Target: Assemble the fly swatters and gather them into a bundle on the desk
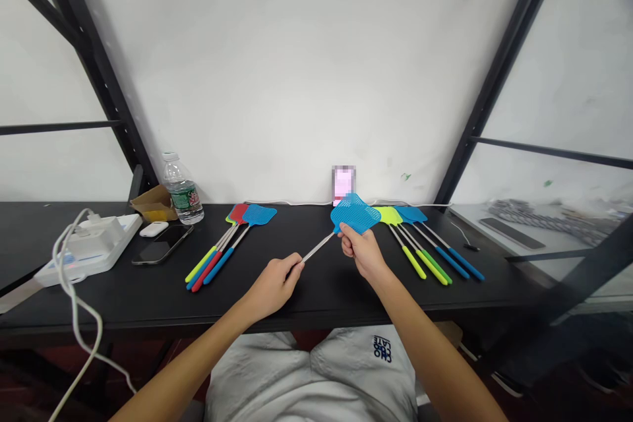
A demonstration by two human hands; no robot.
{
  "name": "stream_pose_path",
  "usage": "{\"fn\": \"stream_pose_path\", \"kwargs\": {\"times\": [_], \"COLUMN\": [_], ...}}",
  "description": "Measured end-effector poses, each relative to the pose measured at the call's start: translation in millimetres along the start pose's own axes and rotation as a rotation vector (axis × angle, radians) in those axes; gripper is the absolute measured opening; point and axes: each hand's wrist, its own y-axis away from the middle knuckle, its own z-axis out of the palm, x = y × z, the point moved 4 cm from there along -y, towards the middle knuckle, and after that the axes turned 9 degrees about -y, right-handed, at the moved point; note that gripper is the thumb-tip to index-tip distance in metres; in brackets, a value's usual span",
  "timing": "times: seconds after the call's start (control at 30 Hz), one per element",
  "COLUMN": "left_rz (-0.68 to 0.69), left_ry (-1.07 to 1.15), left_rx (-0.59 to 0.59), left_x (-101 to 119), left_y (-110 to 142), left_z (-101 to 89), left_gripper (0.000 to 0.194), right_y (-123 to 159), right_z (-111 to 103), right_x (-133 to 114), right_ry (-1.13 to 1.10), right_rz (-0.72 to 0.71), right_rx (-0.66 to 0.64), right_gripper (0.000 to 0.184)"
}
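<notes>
A blue fly swatter with a perforated head and a thin metal rod is held over the black desk, its head up and to the right. My left hand is closed around its lower end, hiding the handle. My right hand pinches the base of the head, thumb on top. To the left lies a fanned group of fly swatters with yellow, blue and red handles. Another group, with yellow, green and blue handles, lies to the right, its heads partly behind the held one.
A lit phone leans against the wall behind the held swatter. At the left stand a water bottle, a cardboard box, a dark phone, a white case and a power strip with cables. Black metal posts rise on both sides.
</notes>
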Motion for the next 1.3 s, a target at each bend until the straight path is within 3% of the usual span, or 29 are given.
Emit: {"fn": "stream_pose_path", "kwargs": {"times": [0.3,0.53,0.7,1.1,1.3], "left_rz": [0.002,-0.005,0.009,0.010,0.024], "left_ry": [0.000,0.025,0.027,0.014,0.014], "left_rx": [0.008,-0.001,-0.002,-0.019,-0.022], "left_x": [-1.5,2.3,4.5,2.2,3.2], "left_y": [-0.3,-0.3,1.2,2.7,2.6], "left_z": [1.8,-1.4,-2.5,-1.0,-1.2], "left_gripper": [0.030,0.033,0.035,0.034,0.034], "right_y": [1.8,13.9,17.2,8.8,9.7], "right_z": [4.4,21.5,21.7,9.5,9.0], "right_x": [3.2,9.4,13.5,1.7,-0.4], "right_ry": [-0.005,0.205,0.239,0.280,0.282], "right_rz": [-0.024,0.096,0.150,-0.067,-0.075], "right_rx": [0.013,-0.121,-0.112,0.039,0.061], "right_gripper": [0.035,0.045,0.047,0.045,0.044]}}
